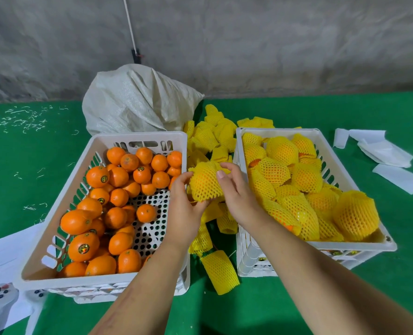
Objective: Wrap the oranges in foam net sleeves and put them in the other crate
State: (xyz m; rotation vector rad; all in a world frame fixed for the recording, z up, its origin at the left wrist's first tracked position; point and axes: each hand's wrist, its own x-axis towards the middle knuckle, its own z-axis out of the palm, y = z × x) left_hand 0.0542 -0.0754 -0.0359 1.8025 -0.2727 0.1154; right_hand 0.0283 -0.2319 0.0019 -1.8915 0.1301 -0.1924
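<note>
Between the two crates I hold an orange in a yellow foam net sleeve [204, 181]. My left hand [185, 209] grips its left and lower side. My right hand [237, 192] pinches the sleeve's right edge with thumb and fingers. The left white crate [55, 204] holds several bare oranges [118, 197]. The right white crate [239, 143] is filled with several sleeved oranges [307, 177]. Loose empty yellow sleeves [215, 134] lie in a pile between and behind the crates, and one [221, 272] lies near the front.
A white woven sack [138, 102] stands behind the left crate on the green table cover [394, 112]. White paper pieces [384, 151] lie at the right. Papers [5, 257] lie at the front left. A grey wall runs behind.
</note>
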